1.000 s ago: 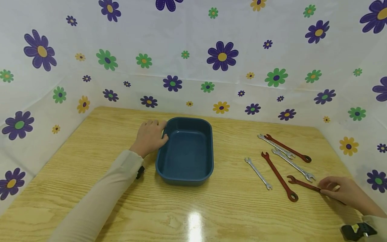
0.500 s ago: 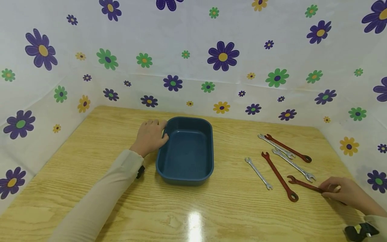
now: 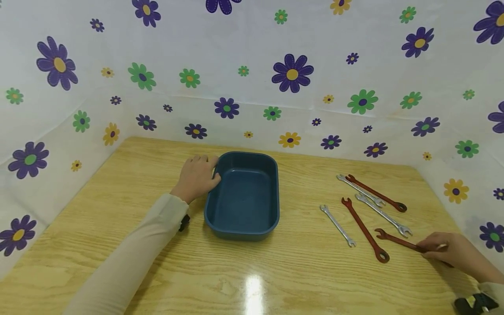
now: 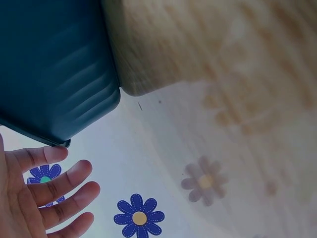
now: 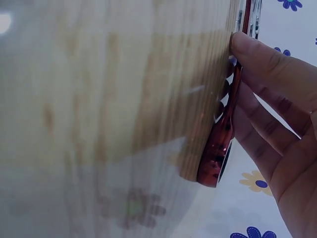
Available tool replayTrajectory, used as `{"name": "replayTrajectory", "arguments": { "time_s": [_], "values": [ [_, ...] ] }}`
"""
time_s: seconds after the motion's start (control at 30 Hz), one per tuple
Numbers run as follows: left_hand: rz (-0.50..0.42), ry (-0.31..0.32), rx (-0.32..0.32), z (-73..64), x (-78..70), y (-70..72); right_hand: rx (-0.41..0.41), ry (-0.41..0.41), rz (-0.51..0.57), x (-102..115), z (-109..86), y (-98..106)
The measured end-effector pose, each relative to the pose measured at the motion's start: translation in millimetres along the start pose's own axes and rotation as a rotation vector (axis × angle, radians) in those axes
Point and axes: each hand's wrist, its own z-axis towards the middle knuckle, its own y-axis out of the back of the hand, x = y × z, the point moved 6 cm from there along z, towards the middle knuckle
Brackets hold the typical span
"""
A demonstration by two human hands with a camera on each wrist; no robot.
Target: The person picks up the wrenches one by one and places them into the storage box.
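A deep blue rectangular bin (image 3: 242,205) stands on the table. My left hand (image 3: 195,178) rests against its left rim near the far corner, thumb over the rim. In the left wrist view the fingers (image 4: 67,188) are spread and fairly straight, and the index fingertip meets the bin's rim (image 4: 62,143). At the right, my right hand (image 3: 453,256) pinches a red combination wrench (image 3: 399,241) between thumb and fingers. Its open jaw end points left toward the other wrenches. The right wrist view shows the wrench's ring end (image 5: 213,161) below the fingers, close to the tabletop.
Beside the held wrench lie a red wrench (image 3: 364,229) and a silver double open-end wrench (image 3: 383,214). A small silver wrench (image 3: 337,225) is nearer the bin. Farther back, another red wrench (image 3: 376,193) overlaps a silver one (image 3: 360,189). Flowered cloth (image 3: 236,52) borders the table.
The right hand's thumb and fingers have closed a little more around the red combination wrench, which stays almost in place. The left hand keeps its place on the bin. The head view shifts slightly.
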Motion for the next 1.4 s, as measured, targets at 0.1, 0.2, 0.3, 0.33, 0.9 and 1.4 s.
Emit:
{"name": "replayTrajectory", "arguments": {
  "time_s": [0.1,0.2,0.3,0.33,0.9,1.4],
  "values": [
    [0.003,-0.002,-0.003,0.9,0.3,-1.2,0.013,-0.017,-0.001,-2.4,-0.9,-0.7],
    [0.002,-0.004,-0.004,1.0,0.7,-2.8,0.015,-0.029,-0.01,-3.8,-1.6,-1.3],
    [0.006,-0.007,-0.011,0.6,1.1,-3.6,0.004,-0.034,-0.016,-3.8,-1.8,-1.1],
    [0.006,-0.007,-0.012,0.5,1.3,-3.6,-0.003,-0.033,-0.019,-3.6,-1.8,-0.9],
    [-0.002,0.003,0.0,-1.2,1.4,-0.7,0.003,-0.049,-0.023,-6.1,-2.5,-2.2],
    [0.0,-0.003,-0.014,-1.4,0.3,-1.4,-0.021,0.002,-0.06,-2.6,-2.7,-2.9]
  ]
}}
